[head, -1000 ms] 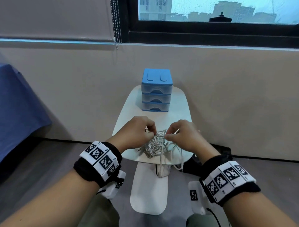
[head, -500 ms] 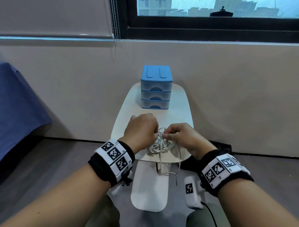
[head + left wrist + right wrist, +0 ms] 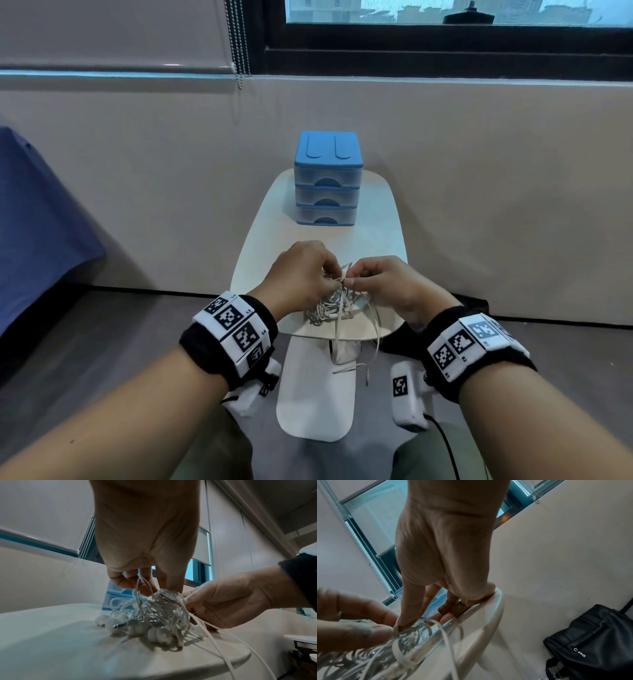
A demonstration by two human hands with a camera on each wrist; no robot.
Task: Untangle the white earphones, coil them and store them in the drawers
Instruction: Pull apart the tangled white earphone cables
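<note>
Earphones [image 3: 330,305], white and knotted into one clump, lie on the near end of our small white worktop [image 3: 387,236], close to its front edge. A few loose cords spill over that edge and hang toward the floor. Seen from the left wrist, several earbuds rest on the surface at the base of the clump [image 3: 154,622].

Our left hand [image 3: 301,274] sits over the left side of the tangle, its fingers [image 3: 130,581] curled down and pinching strands at the top. Our right hand [image 3: 383,284] meets it from the right; thumb and forefinger are closed on a cord at the crown of the clump, nearly touching the left fingertips. In the right wrist view the remaining fingers [image 3: 452,609] seem to rest on the worktop's edge, though blur makes that hard to confirm.

Further back on the worktop, well apart from the tangle, we see the blue drawers [image 3: 327,180], a stack of three, all closed. A black bag [image 3: 590,639] sits on the floor to the right, against the wall. Both wrists carry black bands with printed markers [image 3: 236,329].
</note>
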